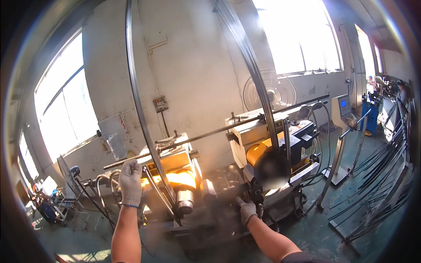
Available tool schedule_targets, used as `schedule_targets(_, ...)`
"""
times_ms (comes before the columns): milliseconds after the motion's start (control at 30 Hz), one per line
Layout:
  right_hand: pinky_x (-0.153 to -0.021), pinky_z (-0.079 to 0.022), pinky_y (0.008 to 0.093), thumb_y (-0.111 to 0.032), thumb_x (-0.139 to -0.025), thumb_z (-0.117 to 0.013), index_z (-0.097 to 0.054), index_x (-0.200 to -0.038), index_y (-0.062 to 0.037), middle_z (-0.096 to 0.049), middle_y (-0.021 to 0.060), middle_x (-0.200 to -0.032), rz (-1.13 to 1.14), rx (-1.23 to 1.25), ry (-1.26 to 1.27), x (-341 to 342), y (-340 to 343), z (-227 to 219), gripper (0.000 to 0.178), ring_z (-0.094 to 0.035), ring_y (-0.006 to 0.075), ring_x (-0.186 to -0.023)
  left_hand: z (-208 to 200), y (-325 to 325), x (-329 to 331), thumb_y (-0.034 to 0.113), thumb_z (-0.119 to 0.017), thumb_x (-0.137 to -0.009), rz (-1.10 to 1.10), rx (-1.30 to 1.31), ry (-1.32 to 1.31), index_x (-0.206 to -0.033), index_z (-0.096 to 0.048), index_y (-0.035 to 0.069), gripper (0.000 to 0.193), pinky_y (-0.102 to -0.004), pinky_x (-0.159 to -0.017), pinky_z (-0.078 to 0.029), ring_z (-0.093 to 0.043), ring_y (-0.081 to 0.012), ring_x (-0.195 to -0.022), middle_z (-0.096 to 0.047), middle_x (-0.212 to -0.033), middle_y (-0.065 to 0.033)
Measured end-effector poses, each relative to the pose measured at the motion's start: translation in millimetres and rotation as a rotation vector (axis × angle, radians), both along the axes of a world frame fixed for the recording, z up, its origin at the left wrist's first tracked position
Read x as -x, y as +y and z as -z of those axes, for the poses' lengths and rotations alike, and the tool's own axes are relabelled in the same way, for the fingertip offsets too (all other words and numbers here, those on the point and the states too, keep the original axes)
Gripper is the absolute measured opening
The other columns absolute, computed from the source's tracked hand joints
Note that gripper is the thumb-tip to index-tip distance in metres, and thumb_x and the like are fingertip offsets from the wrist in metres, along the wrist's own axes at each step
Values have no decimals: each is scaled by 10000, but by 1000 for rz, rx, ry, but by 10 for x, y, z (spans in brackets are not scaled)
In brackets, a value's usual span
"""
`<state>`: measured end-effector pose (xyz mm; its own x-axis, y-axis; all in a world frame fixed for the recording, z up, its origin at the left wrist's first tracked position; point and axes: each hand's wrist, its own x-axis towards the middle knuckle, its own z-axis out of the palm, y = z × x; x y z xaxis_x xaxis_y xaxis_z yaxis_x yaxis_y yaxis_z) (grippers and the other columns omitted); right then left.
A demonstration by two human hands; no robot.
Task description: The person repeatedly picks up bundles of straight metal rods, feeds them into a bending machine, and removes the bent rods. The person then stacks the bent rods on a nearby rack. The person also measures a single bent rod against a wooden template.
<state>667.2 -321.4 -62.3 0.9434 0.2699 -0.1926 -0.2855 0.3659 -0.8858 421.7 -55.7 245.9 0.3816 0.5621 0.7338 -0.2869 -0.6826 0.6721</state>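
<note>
Nearest the camera, the left forearm (126, 236) rises from 7 o'clock and the right forearm (274, 241) from 5 o'clock, each ending in a pale glove. A long ribbed metal strip (137, 87) passes just beside the left hand (130, 186), at its 3 o'clock; its long axis is steep, running from 11 o'clock down past the left machine (177, 160). The left hand is clearly the nearer: from the right hand (247, 210), the strip's lower end lies well apart, toward 9 o'clock. The left fingers are bent, but I cannot tell whether they hold anything; the right hand is low beside dark machine parts (256, 190), its grip equally unclear. Farther out, a dark rod (206, 135) slants toward 2 o'clock across the right machine (247, 136), with a fan (272, 93) at 1 o'clock and thin dark bars (390, 144) around 3.
</note>
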Motion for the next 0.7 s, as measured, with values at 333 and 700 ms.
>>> schedule_targets(333,-771,-619,507,-180,-1035,-667,-702,-1100,-104,-748,66,-987,47,-793,326,-895,786,83,105,-721,273,-848,-665,304,-852,200,-709,-1035,213,100,29,-1116,-652,65,168,-258,-751,-507,-606,-89,-826,-657,-957,8)
schedule_targets(700,-738,-633,490,-155,-1074,-599,-656,-1114,-158,-750,56,-993,190,-830,418,-728,630,-260,70,-746,268,-843,-961,43,-1060,166,-731,-992,205,183,19,-1009,-616,98,135,-281,-590,-503,-637,-133,-655,-605,-796,-1)
